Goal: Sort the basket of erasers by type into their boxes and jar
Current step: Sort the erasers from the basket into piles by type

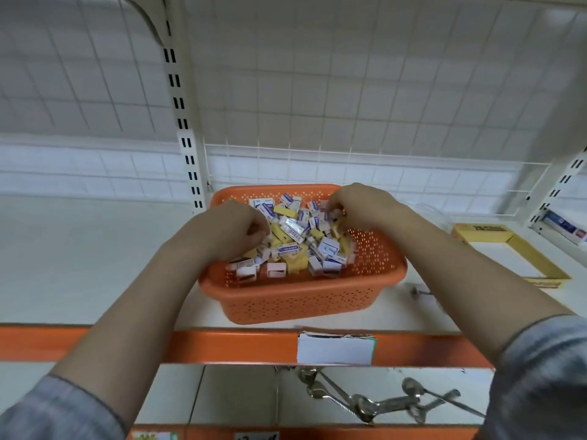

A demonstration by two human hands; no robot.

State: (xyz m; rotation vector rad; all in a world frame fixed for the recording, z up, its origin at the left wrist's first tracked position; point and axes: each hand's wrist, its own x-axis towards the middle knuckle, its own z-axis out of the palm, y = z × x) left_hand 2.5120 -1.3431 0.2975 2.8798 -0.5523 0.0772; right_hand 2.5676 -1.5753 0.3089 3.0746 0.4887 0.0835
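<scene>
An orange perforated basket [298,300] sits on the white shelf, heaped with erasers [293,239]: white ones in blue-printed sleeves, plain yellow ones and a few pinkish ones. My left hand [235,230] reaches into the basket's left side, its fingers curled down into the pile and pinching small erasers. At the back right of the basket, my right hand [355,204] has its fingertips curled around erasers. An open yellow cardboard box [521,249] lies to the right of the basket. A clear jar [432,214] is partly hidden behind my right forearm.
The shelf has an orange front edge [222,344] with a white price label [335,349]. A wire grid backs the shelf. A blue and white box [565,227] stands at the far right. Metal hooks [365,398] hang on the lower level.
</scene>
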